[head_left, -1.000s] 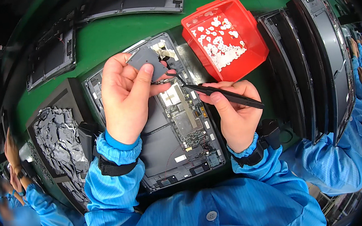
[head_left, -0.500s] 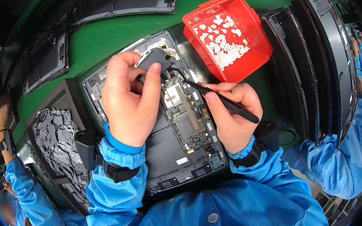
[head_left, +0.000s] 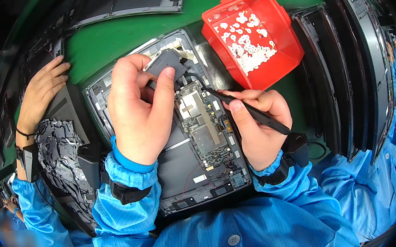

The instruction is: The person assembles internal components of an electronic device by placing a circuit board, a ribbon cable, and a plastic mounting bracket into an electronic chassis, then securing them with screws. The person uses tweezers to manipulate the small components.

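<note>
An opened tablet (head_left: 168, 158) lies in front of me, its circuit board (head_left: 204, 132) bare along the right part. My left hand (head_left: 141, 108) pinches a dark grey flat part (head_left: 168, 64) between thumb and fingers, tilted up over the tablet's far end. Between the fingers of my right hand (head_left: 263, 124) is a pair of black tweezers (head_left: 250, 111) with a bent tip. That tip reaches in at the board's far end, just under the grey part; whether it grips anything there is too small to tell.
A red bin (head_left: 286, 63) of small white pieces stands beyond my right hand. Dark panels (head_left: 333, 80) stand upright at the right. On the left, a black tray (head_left: 73, 107) holds grey scraps (head_left: 58, 152); a co-worker's hand (head_left: 43, 96) extends over its far edge. Another panel (head_left: 132, 0) lies behind.
The co-worker's arm at the left has swung in over the tray, toward the panel behind it. A panel there has shifted left. My hands keep nearly the same pose on grey part and tweezers.
</note>
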Demonstrator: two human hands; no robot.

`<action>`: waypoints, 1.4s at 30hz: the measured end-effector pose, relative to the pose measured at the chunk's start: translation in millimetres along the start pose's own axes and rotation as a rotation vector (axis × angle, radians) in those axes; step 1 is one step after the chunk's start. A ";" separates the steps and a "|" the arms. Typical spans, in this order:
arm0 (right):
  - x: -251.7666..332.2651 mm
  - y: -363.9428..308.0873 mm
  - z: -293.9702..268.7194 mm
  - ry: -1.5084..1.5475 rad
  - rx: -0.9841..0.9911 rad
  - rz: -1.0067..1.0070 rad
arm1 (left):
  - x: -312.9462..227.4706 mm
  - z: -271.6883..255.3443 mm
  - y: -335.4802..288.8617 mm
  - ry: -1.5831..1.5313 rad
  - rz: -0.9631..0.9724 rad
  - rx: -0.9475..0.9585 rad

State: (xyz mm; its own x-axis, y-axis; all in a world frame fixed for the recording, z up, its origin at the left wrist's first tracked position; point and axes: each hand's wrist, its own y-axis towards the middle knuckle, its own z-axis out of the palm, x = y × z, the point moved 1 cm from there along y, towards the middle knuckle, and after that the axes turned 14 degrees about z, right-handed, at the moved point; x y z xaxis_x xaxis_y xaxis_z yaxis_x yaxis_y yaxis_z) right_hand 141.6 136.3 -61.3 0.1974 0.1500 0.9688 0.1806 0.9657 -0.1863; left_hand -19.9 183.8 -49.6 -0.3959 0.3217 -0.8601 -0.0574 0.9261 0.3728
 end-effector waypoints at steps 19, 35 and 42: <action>-1.4 0.2 2.4 -0.046 -0.009 -0.070 | 1.1 0.4 0.5 -0.015 -0.065 0.032; -2.0 13.6 -8.9 -0.395 0.187 -0.516 | -2.1 5.2 1.4 0.110 0.007 0.061; 0.4 14.2 -5.9 -0.387 0.183 -0.546 | -11.2 3.2 3.8 0.192 -0.069 0.133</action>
State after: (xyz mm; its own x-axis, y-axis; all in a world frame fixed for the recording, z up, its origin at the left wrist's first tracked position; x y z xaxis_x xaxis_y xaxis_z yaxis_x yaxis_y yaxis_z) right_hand 149.9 148.9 -64.5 -0.2396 -0.3361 0.9108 -0.0160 0.9394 0.3425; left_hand -12.8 184.3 -39.7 -0.5627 0.2253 -0.7954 0.0256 0.9664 0.2557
